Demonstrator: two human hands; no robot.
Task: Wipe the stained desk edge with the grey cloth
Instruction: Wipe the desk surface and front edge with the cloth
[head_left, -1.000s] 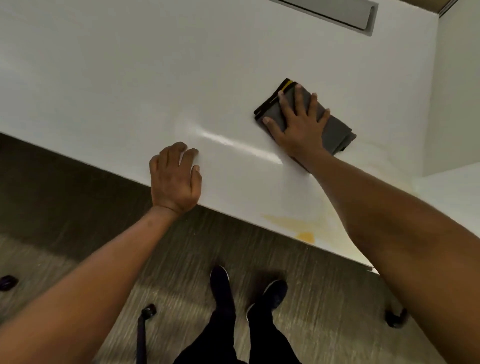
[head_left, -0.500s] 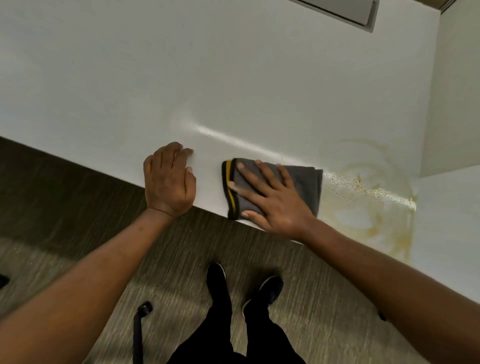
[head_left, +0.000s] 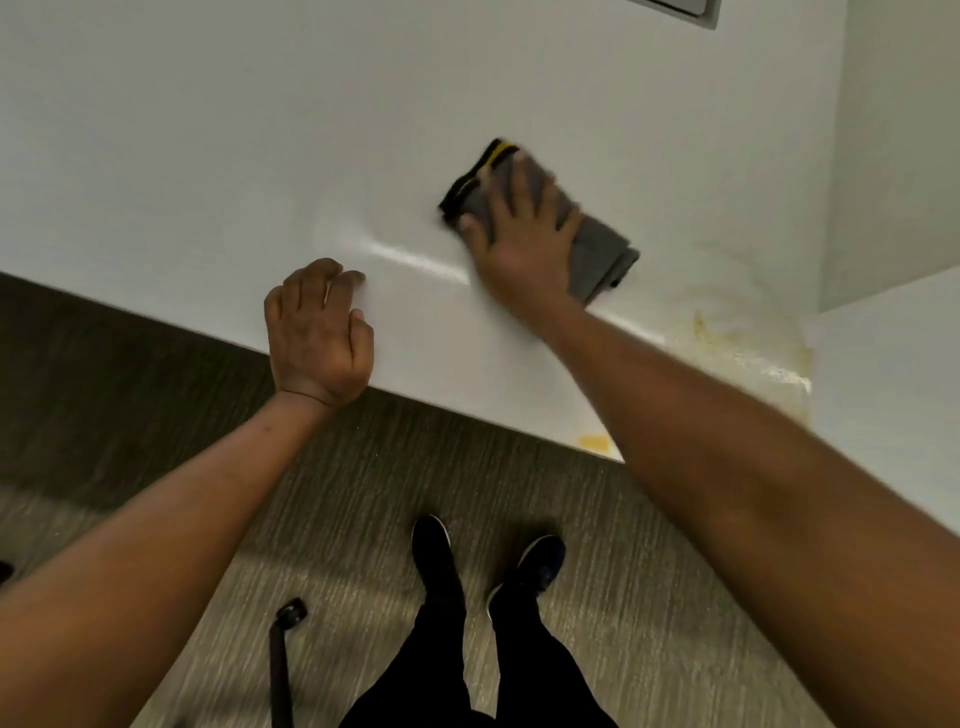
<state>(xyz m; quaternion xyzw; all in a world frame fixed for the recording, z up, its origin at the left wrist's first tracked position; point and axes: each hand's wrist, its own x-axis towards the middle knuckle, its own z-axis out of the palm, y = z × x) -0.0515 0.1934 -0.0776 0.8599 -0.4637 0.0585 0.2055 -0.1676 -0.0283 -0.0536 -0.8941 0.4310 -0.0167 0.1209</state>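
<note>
A: Eyes on the grey cloth (head_left: 597, 244). It's folded into a pad and lying flat on the white desk (head_left: 208, 130), well in from the front edge. Its black-and-yellow hem points to about eleven o'clock.

B: And the right hand (head_left: 519, 244) is on top of it?

A: Palm down, fingers spread and pressing. It's not a pinch or a fist, just flat weight, so the whole pad bears on the surface. The fingertips are blurred, which reads as a stroke in motion.

B: Where's the dirt from there?

A: Yellowish stain (head_left: 737, 343) at about four o'clock from the cloth, smeared toward the corner. There's a brighter yellow spot (head_left: 594, 442) right on the desk's front lip, roughly six o'clock from the cloth. The cloth touches neither.

B: So the edge isn't clean yet.

A: I'd say not. The pad needs to come down toward that lip.

B: Left hand (head_left: 319, 332)?

A: At eight o'clock from the cloth, resting at the desk edge with fingers loosely curled and gripping nothing. It looks like a brace, steadying the body while the other arm reaches.

B: Below that?

A: Striped floor (head_left: 649, 597), the person's dark shoes (head_left: 436, 551), and a black chair leg (head_left: 283, 665) at seven o'clock.
</note>
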